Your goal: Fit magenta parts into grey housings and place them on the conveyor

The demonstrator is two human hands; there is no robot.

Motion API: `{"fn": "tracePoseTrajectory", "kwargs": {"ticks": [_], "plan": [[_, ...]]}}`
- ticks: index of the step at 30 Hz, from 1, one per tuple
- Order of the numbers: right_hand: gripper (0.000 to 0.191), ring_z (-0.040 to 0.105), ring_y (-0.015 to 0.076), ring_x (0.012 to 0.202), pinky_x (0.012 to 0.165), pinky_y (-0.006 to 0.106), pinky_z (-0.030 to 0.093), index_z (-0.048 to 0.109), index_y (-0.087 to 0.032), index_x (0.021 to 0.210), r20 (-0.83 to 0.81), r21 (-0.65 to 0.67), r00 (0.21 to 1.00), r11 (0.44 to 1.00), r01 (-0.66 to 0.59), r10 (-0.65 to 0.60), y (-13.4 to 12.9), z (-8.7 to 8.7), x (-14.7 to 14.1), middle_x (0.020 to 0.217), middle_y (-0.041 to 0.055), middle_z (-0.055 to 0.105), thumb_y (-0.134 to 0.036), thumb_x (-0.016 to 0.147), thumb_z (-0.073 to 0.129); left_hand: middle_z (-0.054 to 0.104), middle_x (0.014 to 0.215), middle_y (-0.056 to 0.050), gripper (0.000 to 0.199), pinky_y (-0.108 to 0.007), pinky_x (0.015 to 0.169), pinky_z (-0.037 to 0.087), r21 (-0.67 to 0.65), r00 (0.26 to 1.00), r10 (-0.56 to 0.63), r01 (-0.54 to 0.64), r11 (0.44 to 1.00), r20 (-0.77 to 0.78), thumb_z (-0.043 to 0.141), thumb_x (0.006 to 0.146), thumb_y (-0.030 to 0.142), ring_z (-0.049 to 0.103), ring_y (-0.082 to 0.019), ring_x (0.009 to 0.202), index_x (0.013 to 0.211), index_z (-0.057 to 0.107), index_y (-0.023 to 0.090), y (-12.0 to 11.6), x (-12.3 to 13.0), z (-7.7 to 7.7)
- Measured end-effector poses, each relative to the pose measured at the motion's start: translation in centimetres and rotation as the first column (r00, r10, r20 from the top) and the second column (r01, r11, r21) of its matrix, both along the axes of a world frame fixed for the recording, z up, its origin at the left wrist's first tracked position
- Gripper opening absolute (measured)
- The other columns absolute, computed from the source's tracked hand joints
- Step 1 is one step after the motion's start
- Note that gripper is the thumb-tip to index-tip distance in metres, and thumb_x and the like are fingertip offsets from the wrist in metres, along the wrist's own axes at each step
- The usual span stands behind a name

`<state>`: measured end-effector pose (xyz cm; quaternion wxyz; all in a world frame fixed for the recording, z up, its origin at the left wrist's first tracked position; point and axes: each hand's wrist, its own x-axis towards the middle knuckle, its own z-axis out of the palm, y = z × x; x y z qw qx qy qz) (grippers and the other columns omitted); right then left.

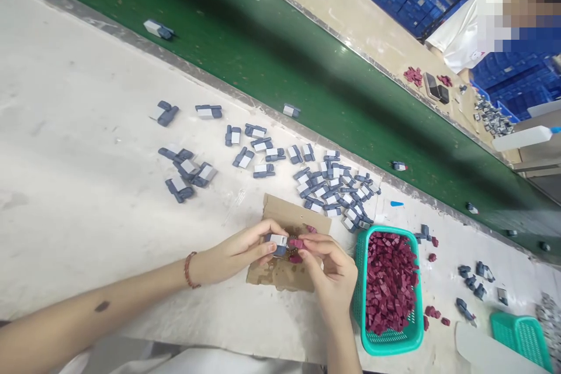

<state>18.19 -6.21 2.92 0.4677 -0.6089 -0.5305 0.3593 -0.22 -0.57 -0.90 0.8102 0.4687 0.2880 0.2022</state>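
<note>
My left hand (249,245) is closed on a small blue-grey plastic part with a light grey block (279,239) on it. Facing it, my right hand (326,260) pinches a small maroon plastic piece (296,243) close to the part's right end; whether the two touch I cannot tell. Beneath both hands lies a stained piece of cardboard (280,277), with a few maroon pieces on it. Just right of my right hand stands a green plastic basket (390,347), filled with maroon pieces (390,286).
Blue-grey parts (331,187) lie scattered and heaped beyond the cardboard. A green conveyor belt (245,41) crosses behind, carrying several parts. At right are more loose parts (475,280) and a second green basket (519,333). A person in white sleeves (458,35) is across the belt.
</note>
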Motion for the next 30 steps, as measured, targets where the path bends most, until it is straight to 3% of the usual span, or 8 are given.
{"fn": "tracePoseTrajectory", "kwargs": {"ticks": [7,15,20,25,30], "plan": [[0.012,0.07,0.018,0.082,0.077,0.031,0.058,0.073,-0.022,0.084,0.031,0.019,0.998,0.998,-0.06,0.059,0.7,0.1,-0.7,0.088,0.0047,0.075,-0.012,0.082,0.068,0.044,0.072,0.003,0.04,-0.026,0.06,0.037,0.036,0.999,0.013,-0.014,0.999,0.035,0.046,0.091,0.056,0.042,-0.014,0.063,0.103,0.051,0.019,-0.2,-0.1,-0.1],[0.021,0.07,0.0179,0.087,0.079,0.03,0.058,0.073,-0.022,0.095,0.203,0.054,0.965,0.983,-0.178,0.164,0.1,-0.1,-0.7,0.095,0.0068,0.074,-0.009,0.086,0.06,0.048,0.073,0.002,0.034,-0.026,0.059,0.04,0.102,0.999,0.014,-0.01,0.995,-0.033,0.047,0.092,0.049,0.046,-0.014,0.062,0.104,0.053,0.018,-0.1,0.1,-0.1],[0.016,0.07,0.0178,0.083,0.075,0.028,0.058,0.075,-0.023,0.091,0.123,-0.007,0.982,0.99,-0.141,0.14,-0.1,0.2,-0.2,0.09,0.0058,0.074,-0.013,0.084,0.065,0.059,0.083,-0.003,0.028,-0.027,0.062,0.047,0.205,0.993,0.04,-0.016,0.979,-0.112,0.048,0.092,0.041,0.055,-0.016,0.068,0.105,0.056,0.018,-0.2,0.0,0.0],[0.012,0.07,0.0172,0.077,0.07,0.026,0.057,0.075,-0.022,0.089,0.107,-0.027,0.99,0.996,-0.09,0.093,-0.9,0.3,-0.6,0.085,0.0051,0.074,-0.017,0.087,0.063,0.068,0.094,-0.006,0.022,-0.027,0.072,0.051,0.439,0.978,0.063,0.032,0.898,-0.2,0.047,0.092,0.031,0.064,-0.02,0.083,0.104,0.061,0.019,-0.4,-0.1,0.2],[0.014,0.069,0.0167,0.081,0.072,0.025,0.055,0.073,-0.023,0.092,0.137,-0.038,0.982,0.992,-0.123,0.127,-1.6,1.7,0.8,0.087,0.0044,0.074,-0.023,0.091,0.059,0.073,0.094,-0.005,0.019,-0.027,0.076,0.053,0.569,0.968,0.042,0.111,0.815,-0.248,0.052,0.09,0.031,0.068,-0.022,0.087,0.1,0.066,0.022,0.3,0.4,1.6]]}}
